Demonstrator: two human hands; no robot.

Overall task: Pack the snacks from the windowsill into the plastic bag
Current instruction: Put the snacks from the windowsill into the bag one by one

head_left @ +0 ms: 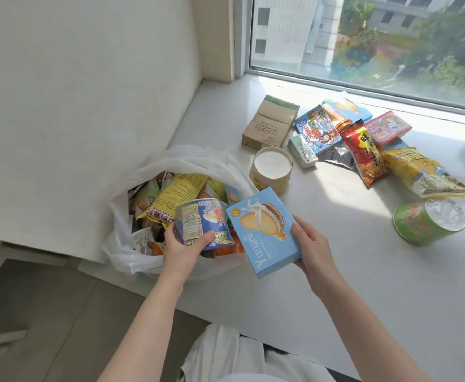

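White-clothed lap point(225, 354) and two bare forearms reach over a windowsill point(363, 285) of snacks.

The left hand point(183, 245) curls its fingers and thumb round a blue snack tub point(202, 223), held on its side over the mouth of the white plastic bag point(126, 255), which is already stuffed with packets. The right hand point(312, 245) grips the lower edge of a light-blue Yuogee biscuit box point(264, 232) just beside the bag, above the sill. On the sill stand a yellow tub with a white lid point(272, 166) and a brown cardboard box point(269, 122). Further right lie a red packet point(363, 155), a yellow bag point(424, 172), a pink box point(388, 128) and a green tub point(424, 221) on its side.
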